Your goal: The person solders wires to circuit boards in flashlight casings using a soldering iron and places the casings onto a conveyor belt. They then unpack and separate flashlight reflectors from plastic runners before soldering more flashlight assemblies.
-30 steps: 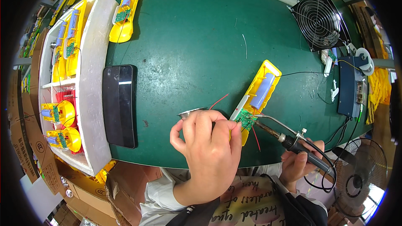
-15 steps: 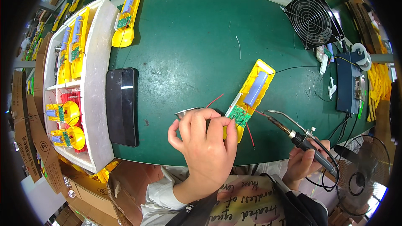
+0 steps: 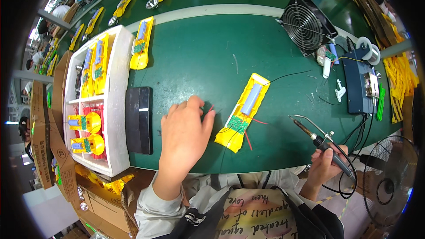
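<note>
A yellow plastic flashlight housing (image 3: 230, 140) lies slanted on the green bench between my hands. It holds a blue cylindrical battery (image 3: 251, 99) and a green circuit board (image 3: 237, 125) with red and black wires. To its left, my left hand (image 3: 186, 121) is bent down over the bench, apart from the housing. A short red wire (image 3: 211, 108) shows beside the thumb; the fingertips and whatever is beneath them are hidden. My right hand (image 3: 325, 161) grips a soldering iron (image 3: 330, 152) by its dark handle, at the bench's near edge. The iron's tip points up-left, clear of the housing.
A white foam box (image 3: 119, 106) of similar yellow assemblies stands left, beside a flat black case (image 3: 139, 119). Another yellow housing (image 3: 141, 55) lies behind the case. At the back right are a black fan (image 3: 305, 26), a blue soldering station (image 3: 356, 88) and a solder spool (image 3: 366, 51).
My left hand has left the circuit board and moved left, over where the silver cup with its red wire lay. The iron's tip has drawn away from the board. The view has shifted.
</note>
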`<state>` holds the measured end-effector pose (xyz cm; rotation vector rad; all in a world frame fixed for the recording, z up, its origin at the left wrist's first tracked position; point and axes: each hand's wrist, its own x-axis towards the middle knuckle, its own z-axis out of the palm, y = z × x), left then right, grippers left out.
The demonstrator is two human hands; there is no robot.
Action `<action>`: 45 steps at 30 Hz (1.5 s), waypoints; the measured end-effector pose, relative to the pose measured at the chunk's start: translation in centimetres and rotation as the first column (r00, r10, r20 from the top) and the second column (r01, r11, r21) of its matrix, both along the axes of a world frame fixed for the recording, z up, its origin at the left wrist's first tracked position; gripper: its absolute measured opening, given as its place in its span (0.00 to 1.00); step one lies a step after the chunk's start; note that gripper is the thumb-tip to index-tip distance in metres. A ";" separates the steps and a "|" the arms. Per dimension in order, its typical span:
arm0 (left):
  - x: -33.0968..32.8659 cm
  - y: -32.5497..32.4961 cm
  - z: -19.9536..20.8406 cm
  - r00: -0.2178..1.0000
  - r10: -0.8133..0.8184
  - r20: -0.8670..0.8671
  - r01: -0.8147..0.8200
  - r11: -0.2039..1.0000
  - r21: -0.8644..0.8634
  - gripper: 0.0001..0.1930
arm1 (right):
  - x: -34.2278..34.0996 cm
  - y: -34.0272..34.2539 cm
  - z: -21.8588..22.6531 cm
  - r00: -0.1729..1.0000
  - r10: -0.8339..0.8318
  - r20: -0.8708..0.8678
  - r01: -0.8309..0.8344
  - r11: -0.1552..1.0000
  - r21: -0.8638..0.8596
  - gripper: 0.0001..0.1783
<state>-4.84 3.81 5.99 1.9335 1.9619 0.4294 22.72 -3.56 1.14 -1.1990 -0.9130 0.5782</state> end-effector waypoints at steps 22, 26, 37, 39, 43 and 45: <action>0.1 -3.8 -4.0 0.885 -0.046 0.462 -0.128 0.932 0.339 0.04 | -1.6 -0.4 1.6 0.998 0.008 0.059 -0.008 1.000 -0.003 0.15; 1.0 -4.6 -4.4 0.909 -0.064 0.412 -0.095 0.930 0.355 0.03 | -3.3 -0.2 2.8 0.985 0.096 0.143 -0.092 0.995 -0.031 0.20; 2.1 -5.3 -4.9 0.944 -0.007 0.329 -0.158 0.868 0.471 0.08 | -5.7 1.0 4.4 0.931 0.220 0.292 -0.181 0.971 -0.157 0.22; 2.4 -5.4 -4.7 0.953 -0.012 0.303 -0.139 0.870 0.473 0.08 | -6.2 1.2 4.4 0.934 0.216 0.285 -0.166 0.968 -0.189 0.22; 2.7 -5.6 -5.2 0.953 -0.004 0.303 -0.143 0.877 0.459 0.08 | -6.7 1.1 4.5 0.932 0.191 0.309 -0.121 0.965 -0.233 0.23; 2.7 -5.5 -5.4 0.952 -0.001 0.307 -0.145 0.881 0.451 0.08 | -6.7 1.0 4.6 0.939 0.228 0.257 -0.153 0.947 -0.284 0.22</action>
